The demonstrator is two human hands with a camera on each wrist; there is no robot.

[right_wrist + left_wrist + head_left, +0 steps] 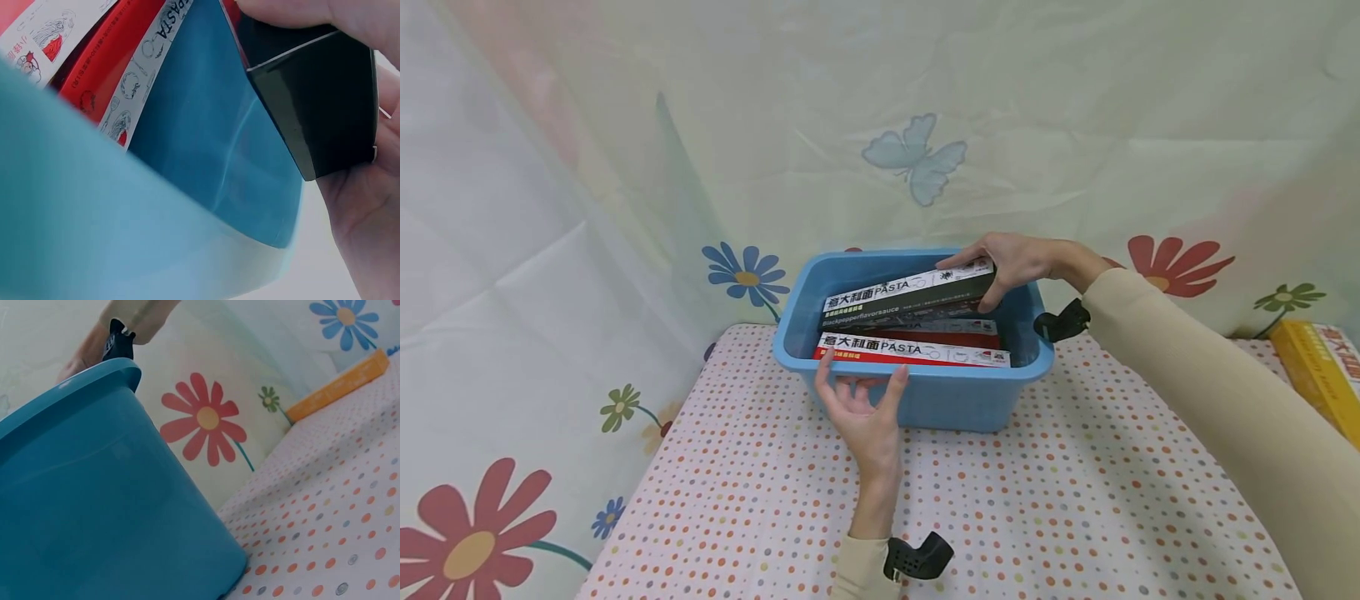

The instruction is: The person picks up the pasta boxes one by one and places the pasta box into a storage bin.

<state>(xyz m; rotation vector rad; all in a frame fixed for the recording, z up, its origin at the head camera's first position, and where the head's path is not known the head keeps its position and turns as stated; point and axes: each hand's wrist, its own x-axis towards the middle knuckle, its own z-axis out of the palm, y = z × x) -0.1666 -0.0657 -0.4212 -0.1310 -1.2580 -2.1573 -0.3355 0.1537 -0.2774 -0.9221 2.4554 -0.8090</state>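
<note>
A blue plastic tub [955,400] stands on the dotted tablecloth, with flat pasta boxes inside. My right hand [1018,257] grips the right end of a black-and-white pasta box [910,298], thumb on the near side and fingers over the far side. This box lies slanted, its right end raised near the tub's rim. In the right wrist view the dark end of the box [312,106] shows between thumb and fingers. At the tub's front rim is my left hand [867,425], its fingers bent around the edge. Just behind that rim lies a red-and-white pasta box [917,350].
Another red pasta box [977,333] lies deeper in the tub, partly covered. A yellow box [1318,367] rests on the tablecloth [737,500] at the far right. A flowered backdrop [850,100] hangs behind the table.
</note>
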